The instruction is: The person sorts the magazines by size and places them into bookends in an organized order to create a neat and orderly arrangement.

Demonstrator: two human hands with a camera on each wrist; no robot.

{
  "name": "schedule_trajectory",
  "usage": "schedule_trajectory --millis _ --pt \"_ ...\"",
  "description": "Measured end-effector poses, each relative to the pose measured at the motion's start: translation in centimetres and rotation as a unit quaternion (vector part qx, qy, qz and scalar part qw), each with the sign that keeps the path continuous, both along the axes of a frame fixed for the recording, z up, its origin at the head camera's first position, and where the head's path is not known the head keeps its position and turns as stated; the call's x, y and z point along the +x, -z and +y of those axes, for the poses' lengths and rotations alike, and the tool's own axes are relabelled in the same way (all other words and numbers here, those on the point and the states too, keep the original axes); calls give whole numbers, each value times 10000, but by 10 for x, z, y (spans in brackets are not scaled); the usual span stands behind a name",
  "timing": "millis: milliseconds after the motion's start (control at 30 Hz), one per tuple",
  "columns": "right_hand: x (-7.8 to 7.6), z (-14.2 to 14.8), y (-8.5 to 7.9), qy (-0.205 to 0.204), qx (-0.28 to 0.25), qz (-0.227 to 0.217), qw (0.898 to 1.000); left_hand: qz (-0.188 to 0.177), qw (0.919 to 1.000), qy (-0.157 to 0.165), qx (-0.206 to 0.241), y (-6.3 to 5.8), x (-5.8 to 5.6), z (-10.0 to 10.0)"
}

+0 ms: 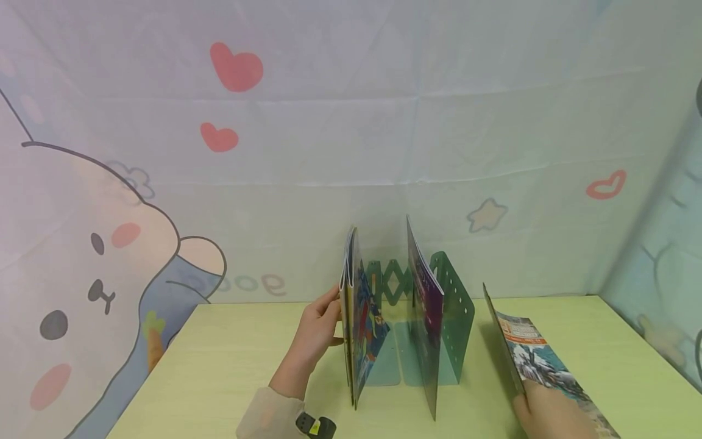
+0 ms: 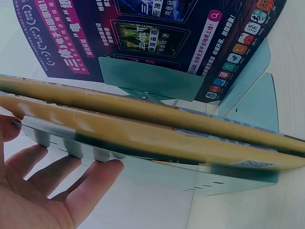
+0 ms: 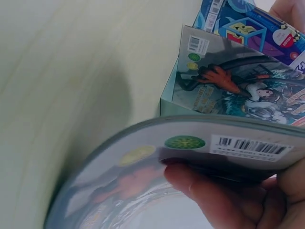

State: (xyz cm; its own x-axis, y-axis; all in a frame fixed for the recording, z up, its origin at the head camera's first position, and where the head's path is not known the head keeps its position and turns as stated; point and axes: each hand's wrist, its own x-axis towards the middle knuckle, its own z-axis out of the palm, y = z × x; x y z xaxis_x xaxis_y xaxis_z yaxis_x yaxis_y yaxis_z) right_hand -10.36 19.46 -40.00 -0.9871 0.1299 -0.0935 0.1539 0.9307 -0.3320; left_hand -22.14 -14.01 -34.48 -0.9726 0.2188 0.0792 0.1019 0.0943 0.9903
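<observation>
My left hand [image 1: 315, 326] rests its fingers on the outer left side of a green metal expandable bookend [image 1: 457, 317]. Against that side, several magazines [image 1: 350, 311] stand upright; their yellowish edges [image 2: 143, 121] show in the left wrist view. A magazine with a dark purple back cover [image 2: 57, 38] leans near the bookend's right end plate. Off to the right, my right hand [image 1: 554, 411] grips a magazine [image 1: 540, 353] with an illustrated cover. Its pages bend in the right wrist view, where a barcode [image 3: 250, 146] is visible beside the fingers [image 3: 209, 191].
The bookend stands near the back of a pale yellow-green table [image 1: 219, 360]. Close behind hangs a cloth backdrop [image 1: 329, 152] with printed hearts and a cartoon animal. A gap separates the two groups of magazines inside the bookend.
</observation>
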Motion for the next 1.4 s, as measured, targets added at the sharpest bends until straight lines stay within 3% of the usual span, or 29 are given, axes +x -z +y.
schedule_trajectory --millis 333,533,1067,1233,1400 --pt "5 -4 -3 -115 36 672 9977 -27 10000 -35 33 0 0 1" --pt "7 -7 -4 -52 -144 663 9977 29 10000 8 69 1 0 1" --pt "19 -18 -6 250 -579 1243 9902 -2 10000 -32 32 1 0 0" --pt "23 -24 -4 200 -586 1859 9806 -23 10000 -50 10 0 1 0" --pt "25 -30 0 276 -555 2797 9581 -7 10000 -56 1 0 1 0"
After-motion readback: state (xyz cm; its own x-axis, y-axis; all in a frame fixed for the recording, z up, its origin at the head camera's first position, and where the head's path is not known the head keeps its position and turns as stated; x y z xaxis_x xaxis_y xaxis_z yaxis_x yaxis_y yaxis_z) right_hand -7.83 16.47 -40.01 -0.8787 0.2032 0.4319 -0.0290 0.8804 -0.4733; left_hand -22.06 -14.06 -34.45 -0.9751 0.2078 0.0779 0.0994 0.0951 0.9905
